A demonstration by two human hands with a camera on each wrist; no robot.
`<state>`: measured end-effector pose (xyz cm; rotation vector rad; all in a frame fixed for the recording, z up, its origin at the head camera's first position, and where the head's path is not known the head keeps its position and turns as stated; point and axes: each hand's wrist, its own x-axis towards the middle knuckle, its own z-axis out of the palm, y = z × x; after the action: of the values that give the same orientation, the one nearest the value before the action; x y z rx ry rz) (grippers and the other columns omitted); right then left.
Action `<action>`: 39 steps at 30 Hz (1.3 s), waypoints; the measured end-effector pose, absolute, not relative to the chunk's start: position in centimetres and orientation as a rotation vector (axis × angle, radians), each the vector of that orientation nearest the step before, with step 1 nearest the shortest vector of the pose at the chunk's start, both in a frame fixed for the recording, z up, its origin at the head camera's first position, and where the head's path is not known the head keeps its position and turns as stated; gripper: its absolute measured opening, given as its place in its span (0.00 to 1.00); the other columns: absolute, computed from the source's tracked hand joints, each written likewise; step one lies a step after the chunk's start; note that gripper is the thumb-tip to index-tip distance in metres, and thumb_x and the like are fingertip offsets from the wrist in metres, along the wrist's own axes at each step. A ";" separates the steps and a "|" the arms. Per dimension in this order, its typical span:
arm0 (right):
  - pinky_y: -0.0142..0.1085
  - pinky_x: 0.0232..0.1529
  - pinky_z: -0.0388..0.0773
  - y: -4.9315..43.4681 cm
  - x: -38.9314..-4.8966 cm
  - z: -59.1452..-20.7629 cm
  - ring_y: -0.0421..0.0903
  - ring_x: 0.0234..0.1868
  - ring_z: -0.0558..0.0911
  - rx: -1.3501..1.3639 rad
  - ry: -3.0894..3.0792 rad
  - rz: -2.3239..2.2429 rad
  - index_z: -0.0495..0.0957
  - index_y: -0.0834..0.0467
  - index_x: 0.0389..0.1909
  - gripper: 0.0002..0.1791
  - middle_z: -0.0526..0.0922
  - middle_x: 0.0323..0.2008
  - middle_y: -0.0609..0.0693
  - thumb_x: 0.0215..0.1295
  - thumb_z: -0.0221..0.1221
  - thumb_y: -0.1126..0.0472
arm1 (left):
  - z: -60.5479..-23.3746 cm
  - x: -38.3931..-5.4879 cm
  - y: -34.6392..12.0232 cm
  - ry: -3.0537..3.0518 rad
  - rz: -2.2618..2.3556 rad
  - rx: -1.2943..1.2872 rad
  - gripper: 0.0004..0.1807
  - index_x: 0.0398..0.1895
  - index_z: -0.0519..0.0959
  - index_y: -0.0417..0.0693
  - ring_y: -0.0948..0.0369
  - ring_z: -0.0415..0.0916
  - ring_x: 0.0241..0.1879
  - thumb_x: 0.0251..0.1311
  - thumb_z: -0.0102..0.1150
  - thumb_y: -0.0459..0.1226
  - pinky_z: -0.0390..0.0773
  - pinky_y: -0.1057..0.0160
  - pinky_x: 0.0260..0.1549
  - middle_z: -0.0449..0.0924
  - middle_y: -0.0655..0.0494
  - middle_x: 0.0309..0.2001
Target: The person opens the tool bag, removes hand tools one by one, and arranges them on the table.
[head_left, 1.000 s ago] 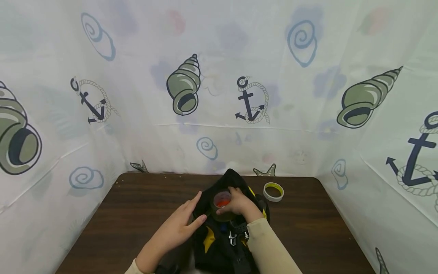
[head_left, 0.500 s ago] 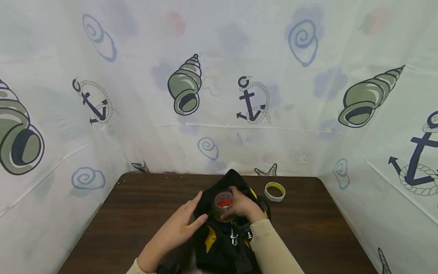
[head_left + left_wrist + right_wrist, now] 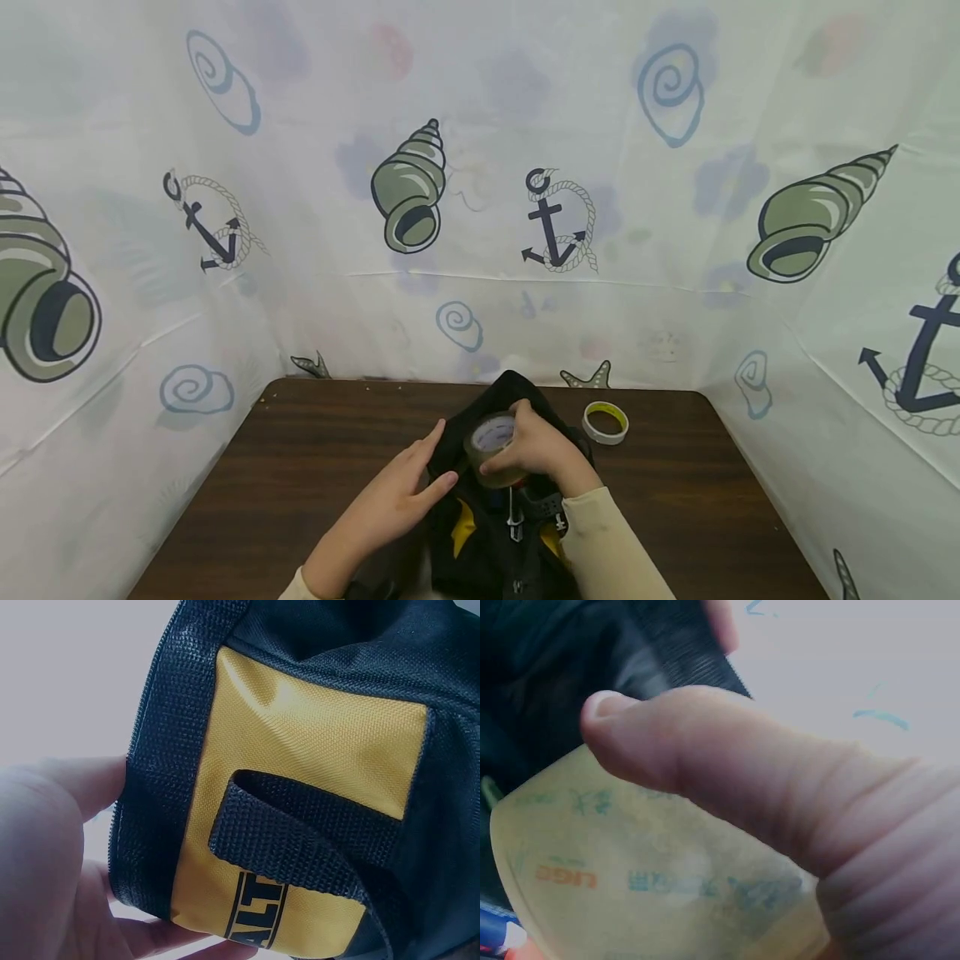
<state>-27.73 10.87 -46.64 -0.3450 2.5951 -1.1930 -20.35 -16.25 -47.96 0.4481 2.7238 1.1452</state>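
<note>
A black tool bag point(image 3: 495, 562) with yellow panels stands with its zipped mouth open. My left hand point(image 3: 386, 504) holds its left rim; in the left wrist view the thumb goes behind the zipped edge and the fingers lie along the outside of the yellow panel point(image 3: 315, 697). With my right hand point(image 3: 540, 450) I grip a wide roll of clear tan packing tape point(image 3: 480, 467) at the bag's mouth. The right wrist view shows the thumb pressed on the tape roll point(image 3: 660, 862), whose printing shows; the other fingers are hidden.
A narrow white tape roll with a yellow inner ring point(image 3: 587, 433) lies on the dark wooden table point(image 3: 315, 433), right of the bag. Metal tools point(image 3: 514, 521) sit at the bag's front. A patterned white cloth point(image 3: 480, 167) hangs around the table.
The packing tape has tilted and come slightly up in my right hand; its printed core now shows where red showed through the hole. The left hand stays nearly still.
</note>
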 end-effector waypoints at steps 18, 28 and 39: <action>0.58 0.65 0.79 15.2 -24.8 -40.0 0.55 0.62 0.80 -0.497 2.676 -1.449 0.61 0.52 0.82 0.65 0.78 0.68 0.56 0.46 0.88 0.45 | -48.3 -20.6 -16.2 2.711 1.138 0.442 0.48 0.90 0.44 0.78 0.36 0.55 0.85 0.73 0.50 0.73 0.57 0.22 0.77 0.56 0.46 0.87; 0.63 0.63 0.78 18.3 -23.6 -38.9 0.57 0.65 0.72 -0.500 3.061 -1.401 0.64 0.49 0.83 0.66 0.70 0.68 0.58 0.44 0.89 0.44 | -48.3 -20.5 -16.4 2.714 1.133 0.447 0.48 0.90 0.43 0.78 0.36 0.54 0.86 0.73 0.49 0.73 0.56 0.22 0.77 0.56 0.47 0.87; 0.60 0.62 0.75 21.9 -23.0 -39.6 0.58 0.64 0.70 -0.314 3.240 -1.501 0.59 0.54 0.86 0.70 0.69 0.67 0.62 0.44 0.90 0.49 | -48.3 -20.5 -16.3 2.703 1.143 0.456 0.48 0.90 0.43 0.78 0.37 0.54 0.86 0.74 0.50 0.72 0.56 0.22 0.77 0.55 0.49 0.88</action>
<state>-23.05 21.87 -39.57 -0.3139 3.2401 -1.5012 -20.46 -16.35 -48.31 0.4564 2.7029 1.1428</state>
